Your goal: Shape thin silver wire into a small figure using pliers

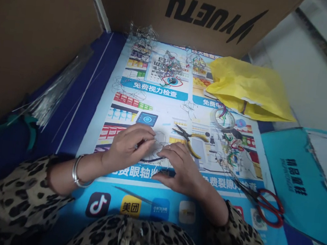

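Observation:
My left hand [133, 146] is pinched closed on a thin wire [159, 142], thumb against the curled fingers. The wire bends in fine loops between my hands, and its exact shape is hard to make out. My right hand [180, 167] hovers beside it, fingers curved and its thumb well apart from them. Its fingertips reach the wire's near side. Just beyond my right hand lie pliers [192, 137] with yellow handles, jaws pointing left. A dark curved strand [150, 160] shows beneath my hands on the printed poster [91, 146].
Tangled wire pieces [169, 66] lie at the back, with colourful ones [232, 151] and a tape roll [224, 118] to the right. Red-handled scissors [268, 207], a yellow bag [249, 86] and a teal packet [300, 179] are farther right. Straight wires [58, 88] lie left. Cardboard [203, 21] stands behind.

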Tool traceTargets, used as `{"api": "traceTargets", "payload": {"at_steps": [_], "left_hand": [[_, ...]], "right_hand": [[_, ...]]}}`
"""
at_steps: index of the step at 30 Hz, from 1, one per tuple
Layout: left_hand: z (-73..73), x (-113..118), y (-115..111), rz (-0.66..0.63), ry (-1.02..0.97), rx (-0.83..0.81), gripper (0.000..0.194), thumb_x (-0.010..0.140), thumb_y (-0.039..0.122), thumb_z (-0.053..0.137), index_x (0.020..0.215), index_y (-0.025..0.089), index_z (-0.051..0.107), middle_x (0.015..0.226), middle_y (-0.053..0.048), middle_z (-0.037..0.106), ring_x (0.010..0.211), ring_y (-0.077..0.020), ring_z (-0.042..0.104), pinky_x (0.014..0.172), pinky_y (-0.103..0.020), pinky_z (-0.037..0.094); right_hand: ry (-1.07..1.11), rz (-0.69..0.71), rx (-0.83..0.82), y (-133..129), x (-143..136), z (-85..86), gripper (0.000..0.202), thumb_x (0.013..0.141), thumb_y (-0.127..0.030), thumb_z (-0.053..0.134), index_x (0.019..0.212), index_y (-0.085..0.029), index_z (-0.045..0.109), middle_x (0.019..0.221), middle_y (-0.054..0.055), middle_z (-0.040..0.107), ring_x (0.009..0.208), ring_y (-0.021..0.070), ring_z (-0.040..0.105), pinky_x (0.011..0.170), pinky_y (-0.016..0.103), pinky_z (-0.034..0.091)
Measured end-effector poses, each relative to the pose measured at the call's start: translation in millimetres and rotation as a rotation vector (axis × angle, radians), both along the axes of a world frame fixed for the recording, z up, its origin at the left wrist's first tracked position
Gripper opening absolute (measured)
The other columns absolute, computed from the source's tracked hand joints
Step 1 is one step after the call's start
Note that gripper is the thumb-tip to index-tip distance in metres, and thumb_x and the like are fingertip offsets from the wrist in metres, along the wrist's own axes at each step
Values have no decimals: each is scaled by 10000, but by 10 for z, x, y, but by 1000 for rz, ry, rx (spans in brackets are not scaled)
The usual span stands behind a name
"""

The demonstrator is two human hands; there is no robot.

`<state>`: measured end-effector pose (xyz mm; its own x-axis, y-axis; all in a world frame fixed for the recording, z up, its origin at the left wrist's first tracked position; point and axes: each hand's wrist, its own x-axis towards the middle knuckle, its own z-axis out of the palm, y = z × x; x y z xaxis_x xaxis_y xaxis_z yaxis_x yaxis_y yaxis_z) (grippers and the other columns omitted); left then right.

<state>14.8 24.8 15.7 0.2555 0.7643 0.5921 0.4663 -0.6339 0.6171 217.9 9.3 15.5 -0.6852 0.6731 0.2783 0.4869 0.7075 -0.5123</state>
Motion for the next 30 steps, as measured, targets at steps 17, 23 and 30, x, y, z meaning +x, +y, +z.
{"api": "traceTargets", "payload": {"at_steps": [17, 23, 30], "left_hand": [[40, -21, 99, -99, -186, -258, 71, 800, 156, 583, 736, 155, 613, 790, -56, 651, 755, -139, 616, 659, -272, 510], [67, -45, 136, -162, -204, -308, 81, 801, 166, 581, 723, 158, 601, 787, -53, 645, 749, -138, 611, 655, -269, 502], [138, -248, 377, -577, 46, -475, 116, 824, 158, 509, 779, 172, 615, 824, -59, 638, 742, -135, 612, 670, -248, 513]], "right_hand": [[-19, 35, -11, 5, -9, -8, 174, 829, -384, 579, 832, -230, 661, 909, 42, 585, 843, 183, 493, 752, 347, 356], [1, 12, -38, 16, -8, -19, 167, 851, -356, 554, 836, -219, 648, 888, 40, 582, 830, 176, 486, 756, 338, 354], [14, 9, -52, 14, -19, -49, 164, 856, -346, 549, 820, -213, 638, 863, 35, 581, 817, 174, 479, 759, 334, 347]]}}
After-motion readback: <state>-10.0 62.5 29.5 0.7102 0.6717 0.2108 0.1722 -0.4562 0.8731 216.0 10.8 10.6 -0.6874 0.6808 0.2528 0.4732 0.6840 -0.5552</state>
